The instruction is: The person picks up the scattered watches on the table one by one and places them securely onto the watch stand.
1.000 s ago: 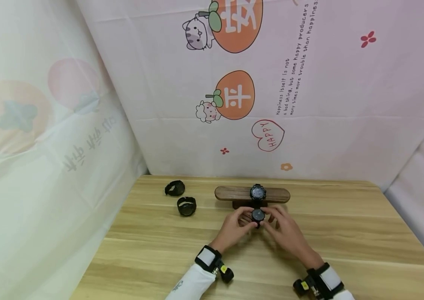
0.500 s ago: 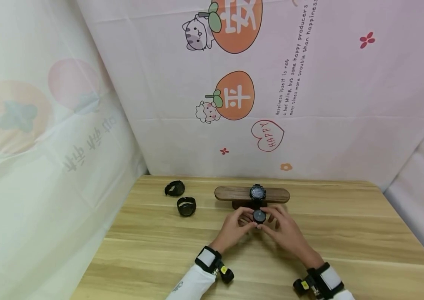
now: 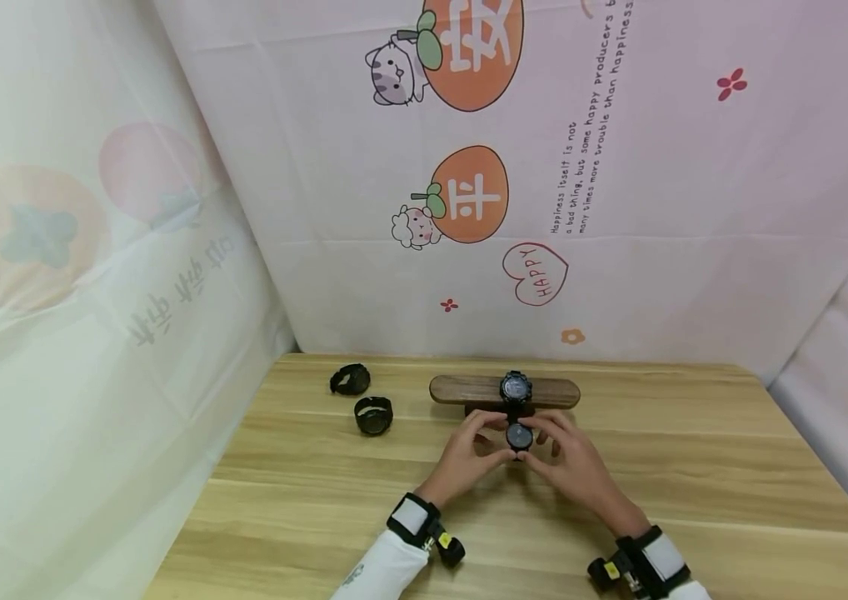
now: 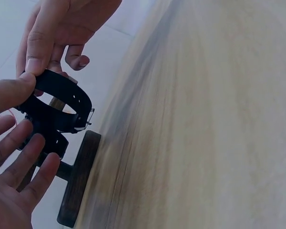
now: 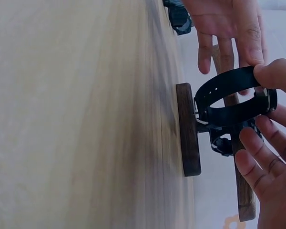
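In the head view, both hands hold a black wristwatch (image 3: 519,437) just in front of a dark wooden watch stand (image 3: 461,389). My left hand (image 3: 465,457) pinches its left side between thumb and forefinger. The right hand (image 3: 572,467) pinches the opposite side the same way. Both wrist views show the strap (image 5: 231,117) fastened into a loop, its metal buckle (image 4: 85,123) on the side towards the stand's base. The other fingers of both hands spread loosely beneath. A second black watch (image 3: 516,387) sits round the stand's bar, right of its middle.
Two more black watches, one farther back (image 3: 351,380) and one nearer (image 3: 374,416), lie on the wooden table (image 3: 304,500) left of the stand. A printed white cloth (image 3: 641,300) hangs behind the table, and more cloth hangs at both sides.
The held watch has shifted slightly right and towards the person, and its dial has tilted a little. Both hands keep their grip and nearly the same place.
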The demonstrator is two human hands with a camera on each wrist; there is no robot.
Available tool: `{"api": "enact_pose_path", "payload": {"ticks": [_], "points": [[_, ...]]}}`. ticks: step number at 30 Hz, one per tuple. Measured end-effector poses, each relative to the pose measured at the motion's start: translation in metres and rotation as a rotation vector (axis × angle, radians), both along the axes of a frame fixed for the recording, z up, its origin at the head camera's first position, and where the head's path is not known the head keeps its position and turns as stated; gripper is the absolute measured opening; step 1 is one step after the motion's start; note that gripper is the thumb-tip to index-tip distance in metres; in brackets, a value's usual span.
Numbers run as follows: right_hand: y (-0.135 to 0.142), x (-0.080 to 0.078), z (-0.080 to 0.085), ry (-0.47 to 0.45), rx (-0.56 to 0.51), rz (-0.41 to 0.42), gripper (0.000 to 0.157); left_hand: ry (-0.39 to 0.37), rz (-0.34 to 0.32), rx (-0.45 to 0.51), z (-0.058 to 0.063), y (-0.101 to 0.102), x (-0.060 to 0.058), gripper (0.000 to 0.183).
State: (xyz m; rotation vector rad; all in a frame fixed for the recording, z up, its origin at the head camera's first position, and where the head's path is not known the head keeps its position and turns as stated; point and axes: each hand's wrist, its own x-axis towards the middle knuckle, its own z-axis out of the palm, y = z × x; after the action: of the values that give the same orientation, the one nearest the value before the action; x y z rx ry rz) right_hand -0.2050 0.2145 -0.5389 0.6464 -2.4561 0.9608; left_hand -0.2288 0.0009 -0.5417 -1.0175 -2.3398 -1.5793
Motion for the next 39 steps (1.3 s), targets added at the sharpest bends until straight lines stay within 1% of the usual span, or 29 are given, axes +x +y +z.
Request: {"api": "enact_pose_path", "payload": {"ticks": [3, 6, 10, 13, 19, 24, 27, 33, 39], "points": [[0.0003, -0.0006, -0.0007, 0.016, 0.004, 0.026, 0.050, 0.032, -0.014, -0.032, -0.0057, -0.0007, -0.0052, 0.056], [0.0002, -0.0014, -0.0019, 0.033, 0.003, 0.043, 0.050, 0.059, -0.043, -0.040, -0.0079, -0.0016, -0.0072, 0.054], [0.0003, -0.0021, -0.0030, 0.047, 0.002, 0.048, 0.052, 0.070, -0.072, -0.018, -0.0091, -0.0020, -0.0077, 0.049], [0.0003, -0.0018, -0.0027, 0.052, 0.011, 0.045, 0.054, 0.071, -0.080, -0.006, -0.0091, -0.0016, -0.0078, 0.049], [0.0003, -0.0008, 0.0005, 0.034, 0.023, 0.037, 0.061, 0.085, -0.101, 0.030, -0.0087, -0.0002, -0.0079, 0.049], [-0.0001, -0.0011, 0.0022, 0.031, 0.029, 0.047, 0.059, 0.083, -0.134, 0.071, -0.0114, 0.0010, -0.0089, 0.049], [0.0000, -0.0013, 0.0021, 0.030, 0.040, 0.043, 0.058, 0.076, -0.132, 0.061, -0.0116, 0.0004, -0.0089, 0.048], [0.0012, -0.0019, 0.0013, 0.033, 0.074, 0.031, 0.060, 0.077, -0.114, 0.019, -0.0110, -0.0011, -0.0098, 0.049], [0.0024, -0.0027, 0.0025, 0.030, 0.094, 0.020, 0.056, 0.073, -0.121, 0.006, -0.0089, -0.0011, -0.0097, 0.048]]}}
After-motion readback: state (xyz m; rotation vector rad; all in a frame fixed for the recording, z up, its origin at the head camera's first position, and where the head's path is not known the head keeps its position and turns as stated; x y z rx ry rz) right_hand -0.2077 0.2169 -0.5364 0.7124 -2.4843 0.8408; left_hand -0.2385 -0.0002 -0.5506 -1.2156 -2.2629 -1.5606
